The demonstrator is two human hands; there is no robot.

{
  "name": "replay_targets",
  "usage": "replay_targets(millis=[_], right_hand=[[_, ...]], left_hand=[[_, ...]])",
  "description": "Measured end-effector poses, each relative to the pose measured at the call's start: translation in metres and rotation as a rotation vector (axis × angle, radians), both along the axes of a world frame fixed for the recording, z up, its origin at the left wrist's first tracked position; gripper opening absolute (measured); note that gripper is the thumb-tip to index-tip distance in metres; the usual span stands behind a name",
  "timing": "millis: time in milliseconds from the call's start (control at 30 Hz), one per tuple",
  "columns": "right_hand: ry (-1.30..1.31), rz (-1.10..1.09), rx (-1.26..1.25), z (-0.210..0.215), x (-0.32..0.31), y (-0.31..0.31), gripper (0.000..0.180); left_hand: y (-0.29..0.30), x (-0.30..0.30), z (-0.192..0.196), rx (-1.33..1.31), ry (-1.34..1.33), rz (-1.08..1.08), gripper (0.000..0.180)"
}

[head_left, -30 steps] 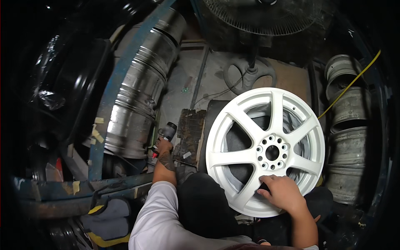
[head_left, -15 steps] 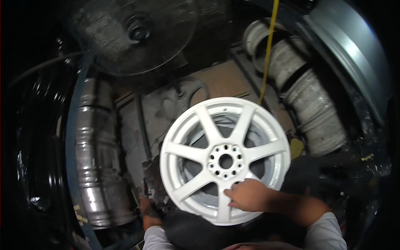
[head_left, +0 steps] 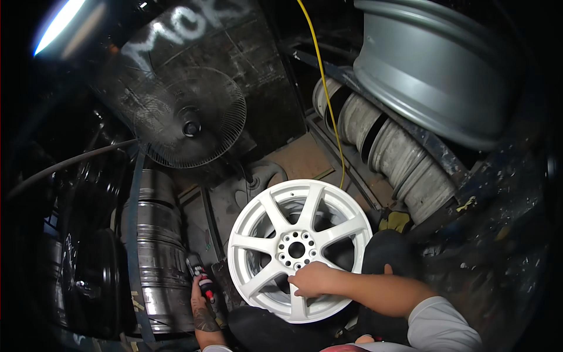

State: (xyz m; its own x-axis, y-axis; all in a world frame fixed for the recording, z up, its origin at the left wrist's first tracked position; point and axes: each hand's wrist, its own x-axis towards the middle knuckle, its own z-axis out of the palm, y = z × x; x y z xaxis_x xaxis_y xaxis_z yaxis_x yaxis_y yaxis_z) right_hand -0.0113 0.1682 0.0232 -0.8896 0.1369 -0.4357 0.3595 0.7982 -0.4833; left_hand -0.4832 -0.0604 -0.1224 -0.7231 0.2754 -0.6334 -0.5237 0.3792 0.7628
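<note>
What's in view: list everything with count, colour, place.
Wheel: one, white, centre
Tool: one, black-red, lower left
Fan: one, dark, upper left
Panel: one, dark, behind fan
Light: one, white, top left
Large rim: one, silver, upper right
Dull rims: several, grey, right
Shiny barrels: several, silver, left
Cable or hose: one, yellow, top middle
Board: one, brown, beyond wheel
Cloth-like item: one, yellow, right of wheel
Rails: several, bluish, both sides
Glossy things: uncountable, black, left
Legs: two, black, bottom
Left grip: one, bare, on tool
Right grip: one, bare, at wheel

White short sleeves [head_left: 443,324], dark trousers [head_left: 270,330], tattooed left forearm [head_left: 205,321]
</note>
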Motion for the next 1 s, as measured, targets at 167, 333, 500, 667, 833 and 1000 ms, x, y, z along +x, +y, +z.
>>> replay_targets(millis=[167, 333, 500, 667, 833, 1000], right_hand=[[0.003, -0.007, 0.031, -0.006, 0.006, 0.008, 0.044], [0.086, -0.004, -0.010, 0.002, -0.013, 0.014, 0.044], [0.590, -0.217, -0.143, 0.002, -0.020, 0.022, 0.045], [0.668, -0.624, -0.290, 0.020, -0.011, 0.025, 0.074], [0.698, -0.585, -0.309, 0.007, -0.003, 0.021, 0.082], [0.543, -0.460, -0.144, -0.006, -0.003, 0.007, 0.079]], left_hand=[[0.086, 0.047, 0.065, 0.689, 0.060, -0.037, 0.046], [0.148, 0.105, 0.173, 1.197, 0.064, -0.354, 0.079], [0.204, 0.180, 0.289, 1.379, 0.235, -0.409, 0.092], [0.210, 0.230, 0.246, 1.172, 0.013, -0.129, 0.081], [0.197, 0.248, 0.194, 0.968, 0.018, 0.211, 0.040], [0.216, 0.242, 0.161, 1.274, -0.489, 0.095, 0.045]])
